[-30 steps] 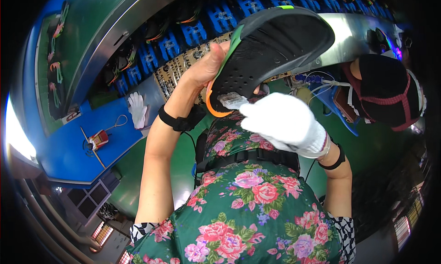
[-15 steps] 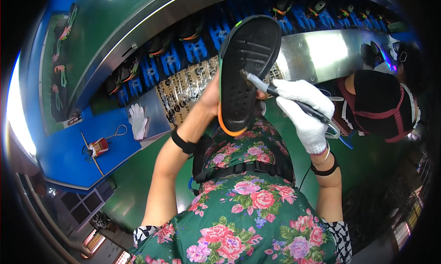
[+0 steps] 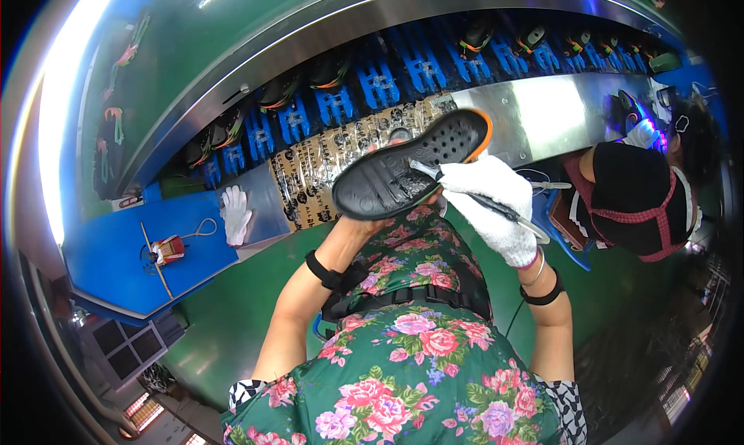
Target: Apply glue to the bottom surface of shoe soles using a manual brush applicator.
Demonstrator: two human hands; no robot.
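A black shoe sole (image 3: 372, 188) with an orange rim at its heel end lies across my left hand (image 3: 367, 225). That bare hand grips it from below, most of its fingers hidden behind the sole. The heel end, dotted with small holes, points to the upper right, and the ridged toe end to the lower left. My right hand (image 3: 500, 213), in a white knitted glove, is closed around a slim dark-handled brush (image 3: 424, 168). The brush's tip touches the sole near its middle, where the surface looks shiny.
Blue racks (image 3: 380, 89) carrying several shoe parts line the far side, behind a metal ledge covered with printed brown tape (image 3: 302, 174). At left, a white glove (image 3: 235, 214) and a small red-and-white object (image 3: 168, 250) lie on a blue table (image 3: 101, 251). Another person (image 3: 635, 197) works at right.
The sole has been turned from upright to slanted, its heel end now at the upper right. My left hand has moved lower, and the brush has come slightly down with my right hand.
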